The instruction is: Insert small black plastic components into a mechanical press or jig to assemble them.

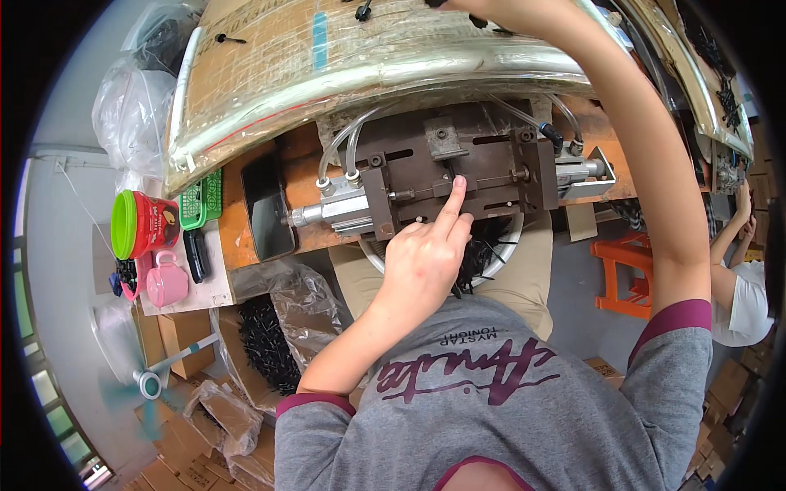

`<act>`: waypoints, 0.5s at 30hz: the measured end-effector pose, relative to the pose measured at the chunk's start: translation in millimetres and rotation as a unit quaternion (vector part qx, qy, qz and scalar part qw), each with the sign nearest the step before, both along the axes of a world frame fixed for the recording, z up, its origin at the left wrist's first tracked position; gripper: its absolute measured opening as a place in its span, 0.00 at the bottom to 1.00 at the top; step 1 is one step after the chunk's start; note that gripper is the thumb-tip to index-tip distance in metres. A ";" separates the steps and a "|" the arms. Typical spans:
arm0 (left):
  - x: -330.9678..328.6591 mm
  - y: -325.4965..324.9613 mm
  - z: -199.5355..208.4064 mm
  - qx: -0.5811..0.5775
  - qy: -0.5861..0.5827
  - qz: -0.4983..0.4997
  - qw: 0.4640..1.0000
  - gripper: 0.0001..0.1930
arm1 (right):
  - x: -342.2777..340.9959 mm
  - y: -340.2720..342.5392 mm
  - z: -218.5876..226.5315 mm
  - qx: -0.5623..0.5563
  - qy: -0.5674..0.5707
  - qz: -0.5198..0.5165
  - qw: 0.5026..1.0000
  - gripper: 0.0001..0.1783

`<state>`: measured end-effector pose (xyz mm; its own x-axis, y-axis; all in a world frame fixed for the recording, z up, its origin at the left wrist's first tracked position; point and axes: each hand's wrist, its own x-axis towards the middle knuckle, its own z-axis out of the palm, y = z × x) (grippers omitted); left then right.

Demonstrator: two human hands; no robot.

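Observation:
My left hand (427,250) points its index finger up at the middle of a dark metal clamping fixture (491,168). The fingertip rests at a small black part (449,169) under the fixture's steel top block (443,139); the other fingers are curled, holding nothing I can see. At the top edge, my right hand (495,10) reaches over the cardboard-covered surface (262,53), close to small black pieces (477,21). The picture's edge cuts off its fingers, so its grip is hidden. Air cylinders, left (340,211) and right (577,173), flank the fixture, with clear hoses attached.
A phone (268,204) lies left of the fixture. Further left stand a red and green tub (155,221), a pink mug (167,282) and a green basket (201,200). Below are a fan (149,385) and an orange stool (618,274). Another person (741,303) sits at far right.

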<state>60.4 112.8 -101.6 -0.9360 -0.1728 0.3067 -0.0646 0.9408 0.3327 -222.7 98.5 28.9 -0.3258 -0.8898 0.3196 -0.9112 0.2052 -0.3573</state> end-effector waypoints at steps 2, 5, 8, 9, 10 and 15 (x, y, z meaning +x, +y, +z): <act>0.7 -2.4 7.4 0.094 0.033 -0.011 0.995 0.15 | 0.8 12.0 2.5 -0.073 -0.104 -0.003 0.992 0.09; -10.1 -7.9 32.2 0.224 0.125 0.002 0.967 0.17 | 4.0 35.8 0.2 -0.126 -0.368 -0.026 0.921 0.11; -38.6 -31.2 54.1 0.160 0.290 0.035 0.943 0.17 | -2.4 34.9 -14.3 -0.242 -0.482 -0.011 0.842 0.09; -51.7 -38.0 57.9 0.166 0.336 0.053 0.925 0.17 | -9.0 32.9 -20.0 -0.278 -0.522 -0.007 0.807 0.09; -65.6 -51.0 59.4 0.122 0.368 0.068 0.919 0.16 | -16.6 30.2 -24.2 -0.270 -0.547 0.006 0.792 0.08; -121.5 -84.6 77.4 0.181 0.281 0.118 0.935 0.14 | -5.3 27.1 -28.1 -0.232 -0.620 0.079 0.745 0.10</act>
<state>-61.1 28.3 -24.3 -0.5678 -0.5417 0.6198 0.0248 0.7414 0.6706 -228.0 125.6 0.8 -0.5294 -0.8358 0.1456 0.1802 -0.2785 -0.9434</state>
